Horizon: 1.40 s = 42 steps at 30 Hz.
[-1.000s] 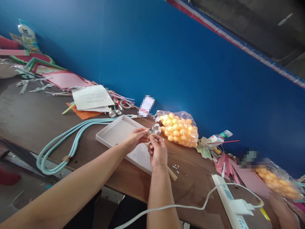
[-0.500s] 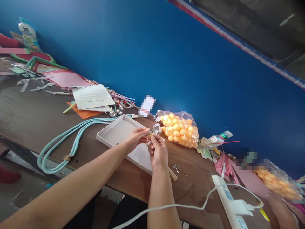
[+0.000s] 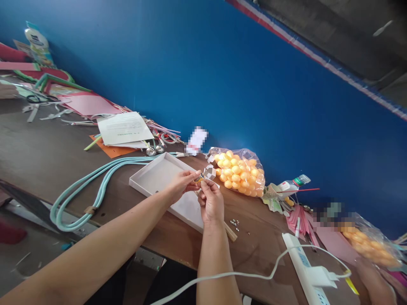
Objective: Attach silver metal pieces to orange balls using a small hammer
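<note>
Both my hands meet above the far edge of a shallow white tray (image 3: 155,176) on the brown table (image 3: 44,156). My left hand (image 3: 182,183) pinches a small shiny metal piece (image 3: 200,178) at its fingertips. My right hand (image 3: 210,202) is closed on the same small piece from below, fingers pressed together. A bit of clear plastic wrap (image 3: 210,171) sticks up just beyond the fingers. A clear bag of orange balls (image 3: 238,171) lies right behind the hands.
Pale green cords (image 3: 82,186) loop left of the tray. Papers (image 3: 124,127) and coloured strips lie along the blue wall. A wooden stick (image 3: 229,231) and small metal bits (image 3: 234,222) lie by my right wrist. A white power strip (image 3: 302,262) with cable is at right, beside another person's arm (image 3: 378,284).
The hands stay together over the tray with only slight finger movement on the small piece. The view has shifted a little.
</note>
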Each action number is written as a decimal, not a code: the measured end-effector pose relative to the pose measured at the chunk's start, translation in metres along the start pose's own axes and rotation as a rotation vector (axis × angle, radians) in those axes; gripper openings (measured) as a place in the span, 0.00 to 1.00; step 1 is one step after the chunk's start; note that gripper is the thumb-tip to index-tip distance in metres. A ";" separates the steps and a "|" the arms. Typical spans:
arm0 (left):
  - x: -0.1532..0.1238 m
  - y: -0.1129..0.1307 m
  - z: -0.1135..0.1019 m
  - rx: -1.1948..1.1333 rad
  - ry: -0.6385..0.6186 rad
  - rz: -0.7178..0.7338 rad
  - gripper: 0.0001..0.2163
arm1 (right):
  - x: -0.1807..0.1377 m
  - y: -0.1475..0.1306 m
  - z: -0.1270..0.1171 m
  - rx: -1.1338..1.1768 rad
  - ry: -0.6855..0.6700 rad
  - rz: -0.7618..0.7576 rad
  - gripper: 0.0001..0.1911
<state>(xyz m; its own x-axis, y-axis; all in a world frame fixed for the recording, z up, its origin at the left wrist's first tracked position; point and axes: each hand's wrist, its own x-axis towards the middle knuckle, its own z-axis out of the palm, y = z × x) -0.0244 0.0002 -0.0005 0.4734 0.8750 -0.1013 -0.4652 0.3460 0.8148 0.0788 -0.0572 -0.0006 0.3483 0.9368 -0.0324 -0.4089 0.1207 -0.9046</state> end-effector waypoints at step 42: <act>0.000 -0.002 -0.001 0.057 0.009 0.063 0.19 | 0.000 -0.001 0.000 -0.016 -0.017 -0.021 0.13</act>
<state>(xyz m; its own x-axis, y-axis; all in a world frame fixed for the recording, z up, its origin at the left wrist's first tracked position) -0.0243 -0.0006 -0.0029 0.4374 0.8976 -0.0541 -0.4503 0.2707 0.8509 0.0788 -0.0573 0.0000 0.3425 0.9395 -0.0064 -0.3879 0.1352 -0.9117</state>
